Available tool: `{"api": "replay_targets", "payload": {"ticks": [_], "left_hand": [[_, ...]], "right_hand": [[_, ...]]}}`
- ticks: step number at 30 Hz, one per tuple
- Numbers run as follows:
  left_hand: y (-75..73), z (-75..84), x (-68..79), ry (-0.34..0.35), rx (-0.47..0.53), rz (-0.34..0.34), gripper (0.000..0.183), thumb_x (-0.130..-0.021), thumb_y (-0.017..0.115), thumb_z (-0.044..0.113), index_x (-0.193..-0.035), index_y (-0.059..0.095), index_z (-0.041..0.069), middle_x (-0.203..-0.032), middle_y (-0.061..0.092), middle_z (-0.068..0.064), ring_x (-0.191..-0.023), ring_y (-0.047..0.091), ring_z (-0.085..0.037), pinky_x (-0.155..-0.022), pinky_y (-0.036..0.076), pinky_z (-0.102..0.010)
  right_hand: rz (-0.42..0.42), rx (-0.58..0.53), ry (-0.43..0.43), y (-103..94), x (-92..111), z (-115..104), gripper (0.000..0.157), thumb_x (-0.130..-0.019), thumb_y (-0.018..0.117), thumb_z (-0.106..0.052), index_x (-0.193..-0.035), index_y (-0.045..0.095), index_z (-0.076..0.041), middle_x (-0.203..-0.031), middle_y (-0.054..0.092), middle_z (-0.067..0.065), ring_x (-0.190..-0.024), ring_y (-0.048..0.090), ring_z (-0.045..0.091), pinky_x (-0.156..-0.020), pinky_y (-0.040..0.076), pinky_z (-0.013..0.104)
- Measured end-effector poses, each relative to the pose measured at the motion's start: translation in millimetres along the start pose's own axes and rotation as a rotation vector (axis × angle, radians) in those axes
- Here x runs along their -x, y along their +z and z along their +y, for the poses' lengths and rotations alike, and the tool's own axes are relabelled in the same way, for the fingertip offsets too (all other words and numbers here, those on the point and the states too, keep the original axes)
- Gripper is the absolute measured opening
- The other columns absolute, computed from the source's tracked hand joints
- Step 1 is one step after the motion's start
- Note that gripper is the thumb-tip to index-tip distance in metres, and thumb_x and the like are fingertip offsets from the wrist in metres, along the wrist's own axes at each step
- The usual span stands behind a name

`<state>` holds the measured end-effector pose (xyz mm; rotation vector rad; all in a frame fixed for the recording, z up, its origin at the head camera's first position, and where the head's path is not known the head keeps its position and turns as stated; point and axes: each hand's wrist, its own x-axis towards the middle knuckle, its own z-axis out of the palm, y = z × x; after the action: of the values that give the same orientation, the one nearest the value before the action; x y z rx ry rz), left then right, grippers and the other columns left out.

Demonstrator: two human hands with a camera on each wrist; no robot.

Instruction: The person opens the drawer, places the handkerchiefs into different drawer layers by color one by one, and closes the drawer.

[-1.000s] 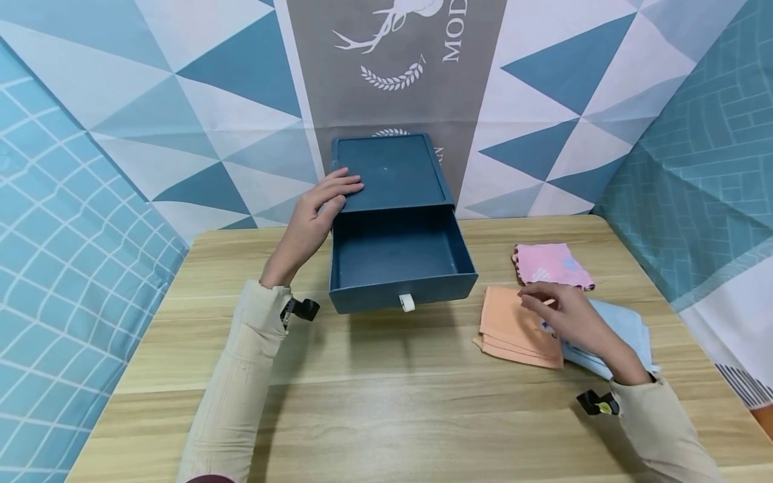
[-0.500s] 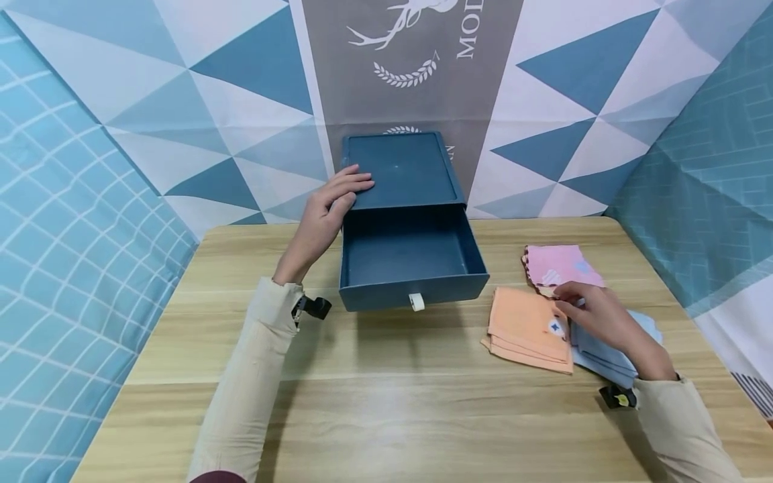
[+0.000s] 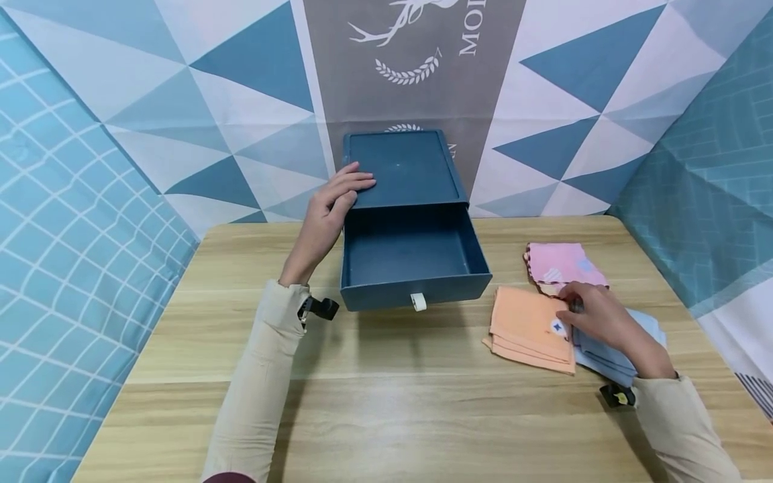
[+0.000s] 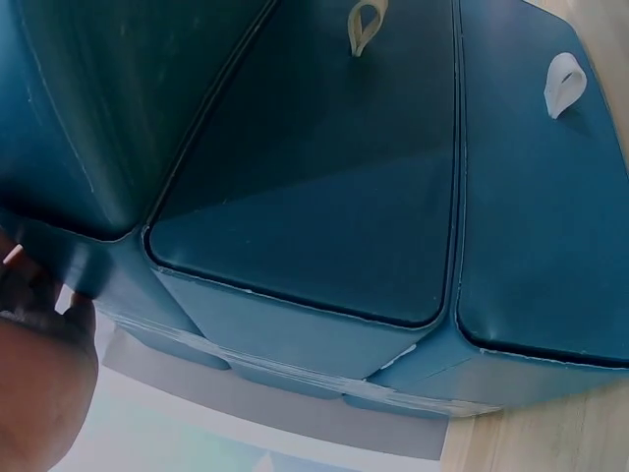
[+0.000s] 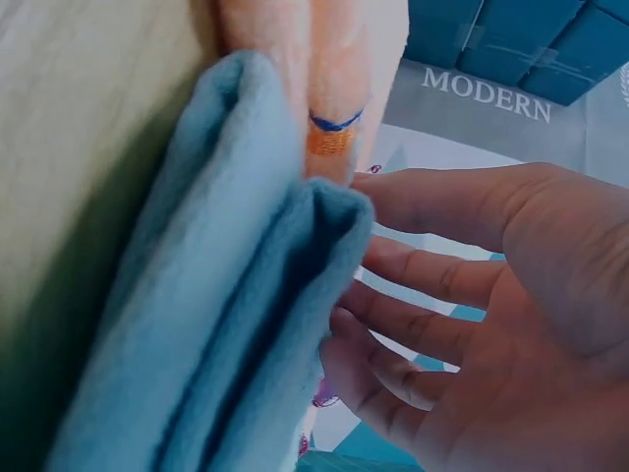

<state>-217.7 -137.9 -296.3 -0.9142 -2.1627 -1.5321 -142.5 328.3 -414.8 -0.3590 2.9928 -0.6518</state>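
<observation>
A dark blue drawer unit [image 3: 401,161] stands at the back of the table, its top drawer [image 3: 386,295] pulled out and bare inside. My left hand [image 3: 326,215] rests on the unit's top left edge, fingers laid over the lid. On the right lie a folded orange towel [image 3: 522,322], a folded light blue towel [image 3: 651,329] and a folded pink towel [image 3: 561,261]. My right hand [image 3: 604,322] is over the blue one, beside the orange. In the right wrist view its fingertips meet the edge of the blue towel [image 5: 246,265], loosely extended, without a visible grip.
Below the open drawer, the left wrist view shows closed drawers [image 4: 314,197] with fabric pull loops [image 4: 564,84]. A white tab [image 3: 419,302] hangs on the pulled-out drawer's front. Patterned cloth [image 3: 253,100] hangs behind the wooden table [image 3: 386,416].
My right hand has shifted right, off the orange towel to the blue one, uncovering the orange towel's star patch. My left hand stays on the drawer unit. The head view has turned slightly.
</observation>
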Motion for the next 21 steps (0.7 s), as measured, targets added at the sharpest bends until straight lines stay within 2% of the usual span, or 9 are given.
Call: {"api": "replay_targets", "payload": {"ticks": [2, 10, 17, 21], "left_hand": [[0.0, 0.2, -0.4, 0.002, 0.004, 0.004, 0.034, -0.104, 0.04, 0.003, -0.126, 0.065, -0.007, -0.138, 0.057, -0.022, -0.147, 0.03, -0.031, -0.12, 0.023, -0.031], [0.7, 0.7, -0.9, 0.003, 0.004, 0.007, 0.034, -0.104, 0.04, 0.002, -0.125, 0.065, -0.008, -0.136, 0.058, -0.023, -0.147, 0.03, -0.031, -0.12, 0.023, -0.032], [0.0, 1.2, -0.4, -0.008, 0.016, 0.004, 0.034, -0.104, 0.04, 0.002, -0.125, 0.064, -0.009, -0.137, 0.056, -0.024, -0.147, 0.028, -0.032, -0.12, 0.022, -0.032], [-0.5, 0.6, -0.5, -0.021, 0.02, 0.002, 0.034, -0.105, 0.04, 0.004, -0.126, 0.064, -0.008, -0.138, 0.056, -0.023, -0.148, 0.028, -0.029, -0.12, 0.023, -0.03]], "right_hand": [[-0.003, 0.001, 0.001, -0.1, 0.1, 0.0, 0.032, -0.086, 0.075, -0.01, -0.109, 0.062, 0.008, -0.095, 0.067, 0.017, -0.081, 0.059, 0.026, -0.073, 0.05, 0.046], [-0.036, -0.027, 0.035, 2.0, 0.7, 1.8, 0.037, -0.085, 0.075, -0.008, -0.113, 0.056, 0.008, -0.087, 0.065, 0.012, -0.073, 0.054, 0.02, -0.064, 0.045, 0.032], [-0.094, -0.023, 0.04, 2.0, -1.5, 1.1, 0.027, -0.084, 0.073, -0.008, -0.105, 0.068, 0.009, -0.077, 0.06, 0.002, -0.067, 0.049, 0.016, -0.057, 0.037, 0.028], [-0.1, -0.02, 0.022, -0.3, -2.0, -0.8, 0.026, -0.083, 0.071, -0.006, -0.104, 0.07, 0.01, -0.077, 0.063, 0.002, -0.066, 0.049, 0.016, -0.058, 0.037, 0.028]]}}
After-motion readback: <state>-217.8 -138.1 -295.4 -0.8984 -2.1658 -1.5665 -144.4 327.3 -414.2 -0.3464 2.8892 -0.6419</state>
